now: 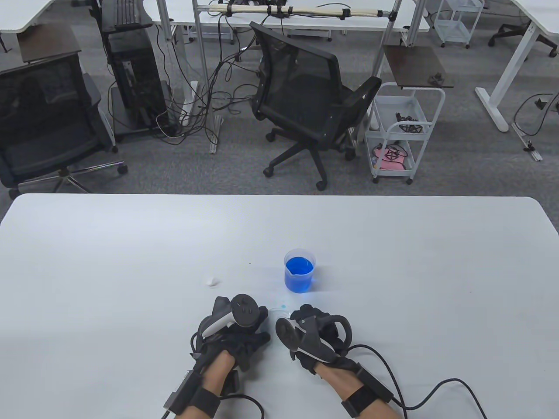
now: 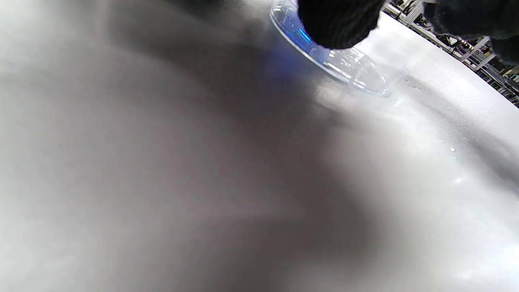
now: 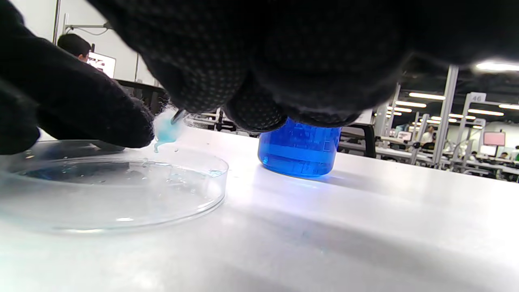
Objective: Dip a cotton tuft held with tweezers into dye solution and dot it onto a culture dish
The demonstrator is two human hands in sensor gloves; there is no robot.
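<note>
A clear culture dish (image 3: 121,202) lies on the white table between my hands; in the table view only a sliver of it (image 1: 277,310) shows. My right hand (image 1: 305,318) grips tweezers (image 3: 177,117), and their tip holds a pale blue cotton tuft (image 3: 165,130) just above the dish's far rim. My left hand (image 1: 257,329) holds the dish at its edge, with one gloved finger (image 3: 101,117) reaching close to the tuft. In the left wrist view a fingertip (image 2: 338,22) hangs over the dish (image 2: 348,67). The beaker of blue dye (image 1: 299,270) stands just behind the hands.
A loose white cotton ball (image 1: 212,281) lies to the left of the beaker. Cables trail from both wrists over the near table edge (image 1: 436,393). Beyond the table's far edge stand office chairs (image 1: 305,96) and a white cart (image 1: 401,131).
</note>
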